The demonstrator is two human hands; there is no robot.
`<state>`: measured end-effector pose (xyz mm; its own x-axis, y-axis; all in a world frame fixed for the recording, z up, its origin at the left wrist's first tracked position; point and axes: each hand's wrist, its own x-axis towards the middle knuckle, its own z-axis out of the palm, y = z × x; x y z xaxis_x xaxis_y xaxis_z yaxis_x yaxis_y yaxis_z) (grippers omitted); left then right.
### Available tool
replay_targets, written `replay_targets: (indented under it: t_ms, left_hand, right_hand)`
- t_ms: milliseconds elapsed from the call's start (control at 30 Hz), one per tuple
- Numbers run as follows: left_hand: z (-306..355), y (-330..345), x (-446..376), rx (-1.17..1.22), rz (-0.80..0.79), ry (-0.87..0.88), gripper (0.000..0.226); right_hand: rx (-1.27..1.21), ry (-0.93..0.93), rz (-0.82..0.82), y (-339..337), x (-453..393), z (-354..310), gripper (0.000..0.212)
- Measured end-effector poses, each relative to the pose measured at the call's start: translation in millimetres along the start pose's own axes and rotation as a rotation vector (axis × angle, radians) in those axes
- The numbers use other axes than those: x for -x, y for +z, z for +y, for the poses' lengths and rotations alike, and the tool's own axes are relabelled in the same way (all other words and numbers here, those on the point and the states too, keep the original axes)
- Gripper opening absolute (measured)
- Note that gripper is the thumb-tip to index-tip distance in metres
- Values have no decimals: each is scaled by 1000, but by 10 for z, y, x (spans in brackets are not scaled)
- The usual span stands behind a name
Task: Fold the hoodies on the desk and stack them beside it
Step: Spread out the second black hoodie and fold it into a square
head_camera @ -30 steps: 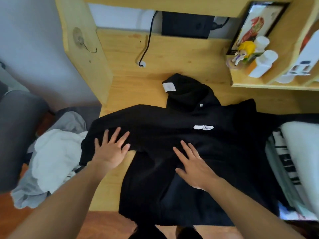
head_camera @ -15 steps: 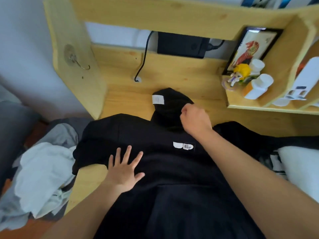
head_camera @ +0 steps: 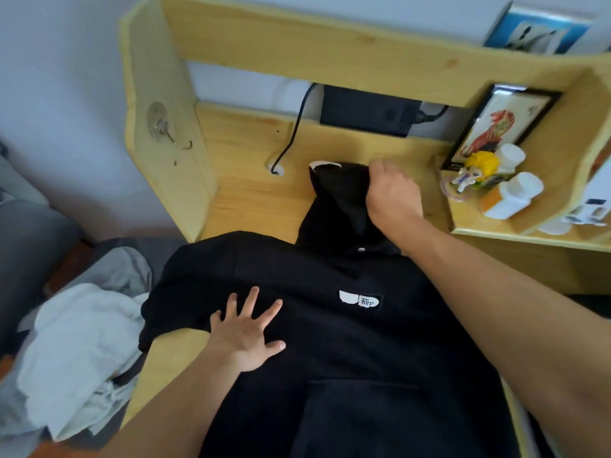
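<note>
pale wooden desk (head_camera: 251, 200) with an upright side panel on the left and a shelf board across the top, filling most of the view. spread flat across it, front side up, a black hoodie (head_camera: 347, 342): body and kangaroo pocket toward the near edge, hood (head_camera: 340, 200) stretched away toward the back of the desk, one sleeve folded over the chest and its end draping off the desk's left edge. beside the desk on the left, lower down, a loose heap of white and grey clothes (head_camera: 76, 352). at the back, under the shelf board, a flat black box (head_camera: 367, 110) with a black cable (head_camera: 294, 133) running down to a hole in the desk top. on the side shelf at right, a framed picture (head_camera: 496, 127) leaning upright, two white bottles (head_camera: 512, 196) just in front of it, and a small yellow-haired figurine (head_camera: 476, 170) beside them. left hand (head_camera: 248, 335) flat on the folded sleeve over the chest, fingers spread and straight, pressing the cloth with no grip on it. right hand (head_camera: 393, 193) reaching far forward to the hood's right edge near its tip, fingers curled down at the fabric; grip seems closed on the hood's edge, though motion blur hides the fingertips. small white patch (head_camera: 360, 300) on the hoodie's chest, between the two hands. white tag (head_camera: 325, 165) at the hood's tip. metal hook (head_camera: 165, 130) on the side panel.
</note>
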<state>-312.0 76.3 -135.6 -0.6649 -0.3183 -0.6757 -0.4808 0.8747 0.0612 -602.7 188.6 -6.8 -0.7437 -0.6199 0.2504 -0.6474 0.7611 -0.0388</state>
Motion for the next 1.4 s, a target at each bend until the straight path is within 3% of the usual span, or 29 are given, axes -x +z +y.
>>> replay_targets:
  t_ms: [67, 167, 233, 333, 400, 467, 533, 600, 733, 833, 900, 1000, 1067, 1133, 1200, 1233, 1300, 1400]
  left_hand:
    - [13, -128, -38, 3, 9, -13, 77]
    - [6, -326, -86, 71, -14, -3, 72]
    - [-63, -421, -31, 302, -21, 17, 61]
    - [-238, -375, 211, 690, 225, -34, 37]
    - [-268, -253, 456, 882, 321, -102, 23]
    - [-158, -166, 684, 1128, 275, -146, 19]
    - [52, -140, 789, 1336, 173, -173, 19]
    - [343, -229, 823, 1490, 62, -189, 21]
    - [927, -459, 699, 1752, -92, -287, 29]
    - [1199, -500, 458, 1590, -73, -289, 66]
    - [1287, -522, 365, 1528, -66, -220, 91]
    - [1304, -615, 331, 1552, -22, -74, 98]
    - [1319, -749, 440, 1487, 80, 53, 93]
    - [1333, -965, 637, 1417, 287, 101, 61]
    - [1331, -1258, 811, 1190, 548, 124, 23]
    - [1305, -1408, 873, 1079, 642, 138, 14]
    - [1226, -1696, 986, 1047, 734, 164, 16]
    - [1092, -2014, 1117, 1392, 705, 129, 28]
  right_hand:
    - [-203, 79, 248, -357, 216, 118, 22]
    - [-504, 126, 333, -741, 796, 360, 33]
    - [-595, 152, 240, -832, 1382, 507, 38]
    - [-604, 107, 7, -625, 2476, 742, 57]
    - [-613, 228, -167, -387, 3101, 890, 77]
    - [-614, 548, -261, -230, 3392, 980, 63]
    - [-669, 867, -283, -132, 3335, 1012, 36]
    - [-866, 1026, -290, -77, 3078, 976, 21]
    - [-1239, 1086, -386, 68, 2460, 754, 63]
    - [-1193, 1022, -413, 155, 2152, 617, 73]
    - [-1137, 1003, -373, 68, 1981, 563, 53]
    - [-1229, 854, -287, -300, 1693, 513, 22]
    - [-1359, 788, -247, -694, 1475, 505, 15]
    - [-1493, 764, -286, -1083, 1253, 536, 17]
    - [-1583, 709, -384, -1429, 1071, 585, 19]
    - [-1627, 690, -419, -1559, 1001, 611, 21]
    - [-1735, 690, -454, -1764, 937, 663, 25]
    - [-1786, 693, -498, -1881, 950, 764, 28]
